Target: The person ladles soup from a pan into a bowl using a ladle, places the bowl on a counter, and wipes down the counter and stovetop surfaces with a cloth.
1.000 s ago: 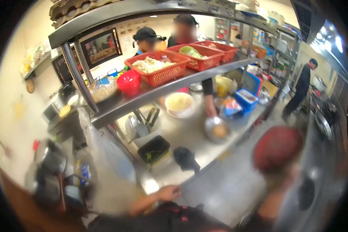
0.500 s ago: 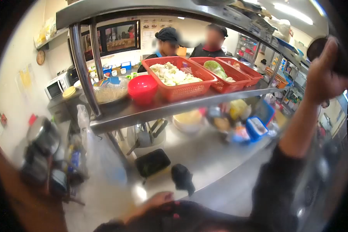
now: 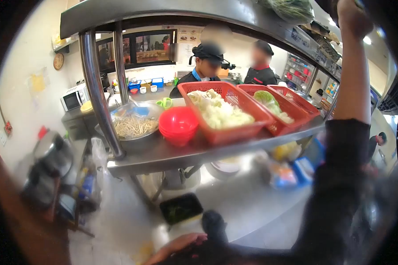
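Note:
My right hand (image 3: 353,22) is raised high at the upper right, its arm in a dark sleeve. It is closed on a dark object (image 3: 326,6), mostly cut off by the frame edge, so its kind is unclear. Low in front of my body, my left hand (image 3: 185,242) is blurred, with its fingers loosely stretched out and nothing visible in them. Just beyond its fingertips is a black item (image 3: 214,224) whose kind I cannot make out. A black tray (image 3: 181,208) with something dark green inside lies farther forward on the steel counter (image 3: 243,207).
On the raised steel shelf (image 3: 216,151) stand red baskets (image 3: 234,130) with cut cabbage (image 3: 221,110), red bowls (image 3: 177,126) and a basin of bean sprouts (image 3: 135,127). Two people (image 3: 208,59) in dark caps are behind it. An upper shelf (image 3: 163,9) crosses overhead; pots (image 3: 53,152) sit left.
My right hand has risen toward the top edge with the dark object. The view has shifted, bringing the shelf closer and the overhead greens into sight. My left hand remains low.

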{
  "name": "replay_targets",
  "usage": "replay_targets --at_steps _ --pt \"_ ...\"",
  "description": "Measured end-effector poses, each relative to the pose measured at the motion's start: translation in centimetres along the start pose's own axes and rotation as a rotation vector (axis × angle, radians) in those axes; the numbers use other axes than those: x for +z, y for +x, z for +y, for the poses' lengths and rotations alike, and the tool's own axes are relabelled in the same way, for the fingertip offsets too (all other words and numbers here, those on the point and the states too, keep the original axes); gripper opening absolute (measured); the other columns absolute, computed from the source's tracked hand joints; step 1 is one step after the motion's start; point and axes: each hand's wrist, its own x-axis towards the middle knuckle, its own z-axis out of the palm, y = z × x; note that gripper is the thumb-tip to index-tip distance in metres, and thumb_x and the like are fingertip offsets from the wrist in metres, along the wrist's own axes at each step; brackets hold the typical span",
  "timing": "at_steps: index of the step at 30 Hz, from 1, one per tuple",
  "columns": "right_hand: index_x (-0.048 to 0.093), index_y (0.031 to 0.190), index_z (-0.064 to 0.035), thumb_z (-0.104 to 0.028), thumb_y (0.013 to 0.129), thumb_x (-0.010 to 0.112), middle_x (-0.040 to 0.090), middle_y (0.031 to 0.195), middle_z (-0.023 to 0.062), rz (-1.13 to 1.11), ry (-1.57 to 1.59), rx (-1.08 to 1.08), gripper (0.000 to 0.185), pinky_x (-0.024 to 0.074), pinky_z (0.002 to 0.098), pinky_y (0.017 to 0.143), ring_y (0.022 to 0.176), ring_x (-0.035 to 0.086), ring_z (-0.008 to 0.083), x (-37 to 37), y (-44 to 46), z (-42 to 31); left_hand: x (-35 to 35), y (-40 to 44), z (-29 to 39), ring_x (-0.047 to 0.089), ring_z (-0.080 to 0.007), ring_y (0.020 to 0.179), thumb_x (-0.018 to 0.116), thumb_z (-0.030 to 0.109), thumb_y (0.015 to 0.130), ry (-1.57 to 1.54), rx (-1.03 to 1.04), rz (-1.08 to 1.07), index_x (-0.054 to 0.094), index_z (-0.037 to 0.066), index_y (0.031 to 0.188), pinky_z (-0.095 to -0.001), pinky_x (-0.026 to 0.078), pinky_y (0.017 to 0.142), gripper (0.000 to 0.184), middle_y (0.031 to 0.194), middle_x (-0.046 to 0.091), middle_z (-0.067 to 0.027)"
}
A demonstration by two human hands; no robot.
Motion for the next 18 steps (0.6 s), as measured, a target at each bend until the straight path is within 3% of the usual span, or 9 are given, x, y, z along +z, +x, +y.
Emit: replay_targets --at_steps 1,3,5,6,7,8,11,12,18 --pt "0.057 0.118 0.0022 -0.036 0.086 0.067 0.061 0.112 0.0262 -0.006 -0.019 -0.022 0.051 0.0448 0.0422 0.092 0.107 0.058 0.0379 -1.4 -0.1 0.1 0.4 -0.2 1.1 0.046 -0.0196 0.121 0.04 0.039 0.101 0.004 0.002 0.014 0.036 0.002 0.142 -0.0374 0.037 0.104 0.056 0.135 0.047 -0.0093" --pt "0.057 0.12 0.0007 -0.036 0.086 0.067 0.06 0.115 0.0267 0.004 -0.044 -0.027 0.051 0.0442 0.0422 0.093 0.108 0.058 0.0376 -3.8 0.3 1.8 0.9 -0.4 3.7 0.045 -0.0206 0.125 0.04 0.052 0.098 0.143 0.178 -0.068 0.039 0.004 0.142 -0.0372 0.035 0.104 0.066 0.137 0.049 -0.0105" --pt "0.058 0.125 -0.0103 -0.038 0.085 0.068 0.045 0.136 0.027 -0.018 -0.689 -0.5 0.05 0.043 0.0445 0.097 0.118 0.05 0.0429 -6.0 1.0 5.7 0.5 -0.2 5.0 0.044 -0.0216 0.127 0.041 0.055 0.096 0.232 0.194 -0.061 0.038 0.002 0.143 -0.0376 0.035 0.105 0.071 0.138 0.048 -0.0121" --pt "0.058 0.125 -0.0103 -0.038 0.085 0.068 0.045 0.136 0.027 -0.015 -0.697 -0.486 0.05 0.043 0.0445 0.097 0.118 0.05 0.0429 -8.0 1.0 4.5 0.4 0.0 5.6 0.044 -0.0227 0.128 0.043 0.058 0.094 0.305 0.212 -0.07 0.037 0.001 0.143 -0.038 0.034 0.106 0.075 0.138 0.048 -0.0138" --pt "0.042 0.128 0.0032 -0.035 0.091 0.058 0.045 0.128 0.0272 -0.1 -0.216 -0.253 0.055 0.0505 0.0411 0.092 0.112 0.054 0.0388 -10.6 1.0 1.3 0.7 0.1 7.0 0.044 -0.0234 0.128 0.048 0.057 0.092 0.327 0.222 -0.025 0.037 0.0 0.142 -0.038 0.034 0.106 0.076 0.139 0.047 -0.0149" --pt "0.04 0.129 0.0046 -0.032 0.093 0.056 0.046 0.127 0.0272 -0.05 -0.127 -0.292 0.054 0.0509 0.0398 0.092 0.112 0.055 0.037 -12.2 1.5 2.3 1.4 0.4 8.2 0.044 -0.0234 0.128 0.048 0.057 0.092 0.333 0.214 -0.02 0.037 0.0 0.142 -0.038 0.034 0.106 0.076 0.139 0.047 -0.0149" --pt "0.035 0.132 0.009 -0.025 0.097 0.051 0.05 0.122 0.0272 0.159 -0.323 -0.592 0.052 0.0523 0.0357 0.092 0.11 0.056 0.0317 -15.7 4.9 8.6 2.5 2.3 9.5 0.046 -0.0262 0.127 0.053 0.044 0.094 0.189 0.279 0.081 0.035 -0.002 0.142 -0.04 0.034 0.107 0.069 0.139 0.047 -0.0173" --pt "0.033 0.133 0.0104 -0.023 0.098 0.049 0.051 0.12 0.0272 0.224 -0.406 -0.656 0.051 0.0528 0.0344 0.093 0.11 0.057 0.0299 -16.3 5.4 10.2 3.5 3.0 11.1 0.048 -0.0272 0.125 0.053 0.042 0.095 0.273 0.281 0.118 0.034 -0.003 0.142 -0.041 0.035 0.107 0.067 0.138 0.048 -0.0178" --pt "0.037 0.128 0.0102 -0.023 0.097 0.05 0.053 0.117 0.0259 0.06 -0.145 -0.463 0.047 0.0527 0.0345 0.091 0.107 0.058 0.029 -16.5 4.8 13.6 7.1 10.7 11.3 0.05 -0.0235 0.122 0.054 0.029 0.096 0.438 0.24 0.109 0.035 -0.001 0.142 -0.0388 0.039 0.104 0.058 0.134 0.051 -0.0163"
